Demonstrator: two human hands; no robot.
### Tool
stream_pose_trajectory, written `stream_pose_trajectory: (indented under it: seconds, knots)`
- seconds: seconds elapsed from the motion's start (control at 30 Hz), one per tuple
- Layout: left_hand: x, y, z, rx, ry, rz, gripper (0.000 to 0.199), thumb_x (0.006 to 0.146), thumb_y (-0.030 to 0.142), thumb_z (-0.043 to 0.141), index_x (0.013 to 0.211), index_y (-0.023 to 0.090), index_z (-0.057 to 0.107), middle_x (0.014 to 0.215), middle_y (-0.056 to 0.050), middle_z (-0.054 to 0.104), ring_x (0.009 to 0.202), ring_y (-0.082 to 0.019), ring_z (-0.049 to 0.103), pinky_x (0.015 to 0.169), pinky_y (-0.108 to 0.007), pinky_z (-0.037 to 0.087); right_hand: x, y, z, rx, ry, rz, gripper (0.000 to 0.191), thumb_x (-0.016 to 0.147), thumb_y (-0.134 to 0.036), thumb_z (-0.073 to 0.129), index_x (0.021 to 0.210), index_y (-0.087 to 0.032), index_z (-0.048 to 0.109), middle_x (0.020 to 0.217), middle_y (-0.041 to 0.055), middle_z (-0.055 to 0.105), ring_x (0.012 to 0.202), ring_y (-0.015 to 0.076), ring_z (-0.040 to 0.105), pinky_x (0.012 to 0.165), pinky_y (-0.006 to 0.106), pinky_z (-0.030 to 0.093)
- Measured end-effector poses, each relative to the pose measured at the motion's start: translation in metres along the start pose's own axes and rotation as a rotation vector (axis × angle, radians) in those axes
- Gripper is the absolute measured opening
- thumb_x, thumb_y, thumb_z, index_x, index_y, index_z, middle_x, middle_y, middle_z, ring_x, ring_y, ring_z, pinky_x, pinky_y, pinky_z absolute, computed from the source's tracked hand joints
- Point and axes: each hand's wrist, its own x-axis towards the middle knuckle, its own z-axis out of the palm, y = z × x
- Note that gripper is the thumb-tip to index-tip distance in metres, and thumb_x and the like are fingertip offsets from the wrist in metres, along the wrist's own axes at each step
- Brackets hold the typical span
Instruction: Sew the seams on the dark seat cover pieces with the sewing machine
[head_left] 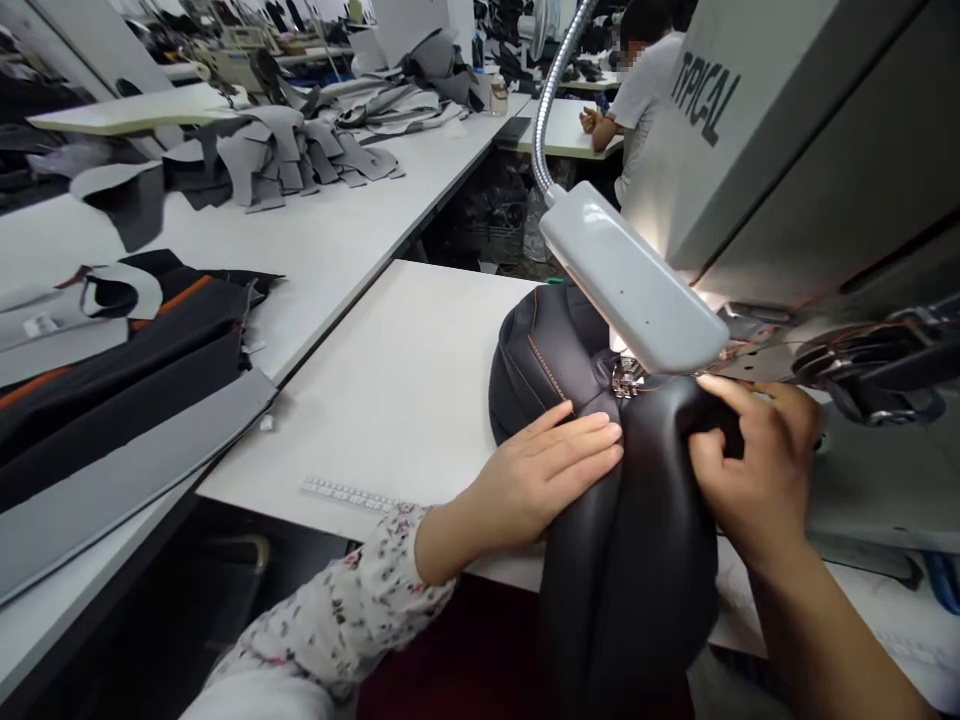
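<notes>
A padded dark leather cover (600, 560) with orange topstitching is bunched under the needle area of a sewing machine (795, 150). My left hand (547, 470) lies flat on the leather, fingers together, just left of the steel presser foot (626, 378). My right hand (754, 470) curls over the upper edge of the cover, right of the foot, with its fingertips gripping the leather. The needle is hidden behind a grey LED lamp head (630, 280).
A white sewing table (375, 400) holds a white ruler strip (349, 493). Black and grey panels with orange strips (120, 380) lie on the long table at left. Further back are stacked grey cut pieces (292, 150). A co-worker (645, 110) sits at the far right.
</notes>
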Motion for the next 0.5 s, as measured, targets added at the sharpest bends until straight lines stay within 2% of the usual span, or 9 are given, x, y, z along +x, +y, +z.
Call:
stream_pose_trajectory:
  seconds: [0.1,0.17,0.3,0.5]
  knots:
    - [0.012,0.000,0.001,0.060,0.009,0.095,0.026,0.107,0.010,0.048,0.122,0.006,0.068,0.131,-0.013,0.075,0.133,-0.023,0.067,0.126,-0.040,0.047,0.005,-0.013,-0.021,0.185,-0.222,-0.411,0.043,0.094,-0.004,0.055,0.130,-0.023,0.066,0.141,0.0122,0.065,0.141,0.0306,0.055,0.122,0.053,0.040]
    - [0.019,-0.009,-0.002,0.076,0.000,0.169,0.024,0.107,0.012,0.049,0.107,0.009,0.073,0.123,-0.011,0.079,0.125,-0.022,0.071,0.123,-0.040,0.051,0.008,-0.012,-0.028,0.277,-0.360,-0.557,0.036,0.094,-0.001,0.053,0.121,-0.020,0.067,0.138,0.0095,0.069,0.142,0.0258,0.056,0.127,0.050,0.036]
    - [0.027,-0.019,-0.014,0.077,-0.031,0.233,0.027,0.105,0.012,0.050,0.092,0.015,0.073,0.115,-0.006,0.081,0.116,-0.018,0.075,0.119,-0.039,0.054,0.008,0.000,-0.032,0.243,-0.412,-0.539,0.030,0.095,0.000,0.053,0.117,-0.017,0.067,0.137,0.0108,0.071,0.138,0.0222,0.060,0.125,0.047,0.041]
    - [0.026,-0.013,-0.019,0.133,-0.105,0.183,0.025,0.103,0.014,0.049,0.094,0.018,0.072,0.128,-0.006,0.077,0.123,-0.019,0.071,0.114,-0.037,0.053,0.011,0.002,-0.032,0.233,-0.355,-0.634,0.021,0.095,0.002,0.057,0.107,-0.013,0.066,0.139,0.0175,0.068,0.141,0.0285,0.058,0.122,0.052,0.046]
